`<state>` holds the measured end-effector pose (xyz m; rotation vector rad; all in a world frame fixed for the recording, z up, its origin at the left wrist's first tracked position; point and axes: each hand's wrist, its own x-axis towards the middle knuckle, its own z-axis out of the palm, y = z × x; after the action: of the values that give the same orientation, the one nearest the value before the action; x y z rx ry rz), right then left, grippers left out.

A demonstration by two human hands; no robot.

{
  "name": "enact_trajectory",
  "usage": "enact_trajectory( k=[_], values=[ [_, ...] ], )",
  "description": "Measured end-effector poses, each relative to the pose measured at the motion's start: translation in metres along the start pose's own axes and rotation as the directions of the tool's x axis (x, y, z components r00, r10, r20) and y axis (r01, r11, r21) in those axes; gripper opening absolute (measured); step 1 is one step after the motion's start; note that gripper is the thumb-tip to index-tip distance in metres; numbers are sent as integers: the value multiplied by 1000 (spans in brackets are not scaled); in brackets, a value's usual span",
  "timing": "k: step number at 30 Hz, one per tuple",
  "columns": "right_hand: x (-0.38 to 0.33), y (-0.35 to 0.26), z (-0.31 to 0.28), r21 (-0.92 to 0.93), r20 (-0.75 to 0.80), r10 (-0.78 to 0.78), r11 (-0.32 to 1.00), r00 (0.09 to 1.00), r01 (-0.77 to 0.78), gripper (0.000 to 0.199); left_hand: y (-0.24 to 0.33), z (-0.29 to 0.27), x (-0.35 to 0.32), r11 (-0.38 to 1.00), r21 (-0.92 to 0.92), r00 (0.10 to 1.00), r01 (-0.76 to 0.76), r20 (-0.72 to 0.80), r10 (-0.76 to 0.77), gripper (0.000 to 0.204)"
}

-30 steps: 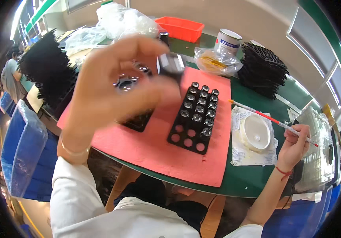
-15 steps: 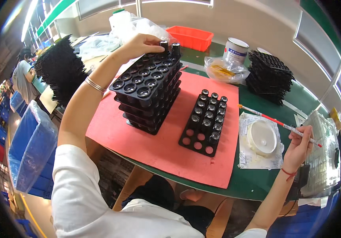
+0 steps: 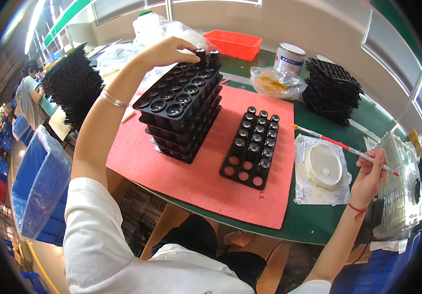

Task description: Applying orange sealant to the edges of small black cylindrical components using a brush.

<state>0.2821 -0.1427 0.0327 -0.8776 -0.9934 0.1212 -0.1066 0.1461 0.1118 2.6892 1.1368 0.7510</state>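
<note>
Stack of black trays (image 3: 181,115) on red mat (image 3: 191,171), long axis running from near-left to far-right, far end toward orange bin (image 3: 235,44). Left hand (image 3: 164,51) curled over far end, fingertips on two upright black cylinders (image 3: 207,55). Right hand (image 3: 371,177) pinching thin brush (image 3: 343,148), tip pointing left, over green counter (image 3: 319,225).

The scene is seen from a single head-worn fisheye view, aimed steeply down and forward at the tabletop (image 3: 314,230), close above it; edges are bent.
</note>
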Motion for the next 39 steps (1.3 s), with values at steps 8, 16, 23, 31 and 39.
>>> enact_trajectory(
  k=[8, 16, 23, 31, 39],
  values=[
    [-5, -4, 3, -131, 16, -29, 991, 999, 31, 28, 146, -16, -92, 941, 246, 828, -230, -459, 323, 17],
    [-7, -2, 11, -309, -75, -100, 948, 992, 72, 32, 168, 87, -127, 957, 202, 959, -210, -146, 241, 41],
    [-9, -4, 11, -314, -88, -167, 940, 982, 132, 32, 150, 134, -109, 952, 269, 978, -147, -107, 181, 28],
    [-13, -20, 6, -413, -35, -502, 795, 864, 445, 39, 155, 132, -105, 984, 97, 980, -151, -114, 162, 25],
    [-9, -15, 5, -499, 129, -623, 631, 772, 593, 43, 167, 125, -108, 869, -146, 877, -474, -171, 449, 36]
  ],
)
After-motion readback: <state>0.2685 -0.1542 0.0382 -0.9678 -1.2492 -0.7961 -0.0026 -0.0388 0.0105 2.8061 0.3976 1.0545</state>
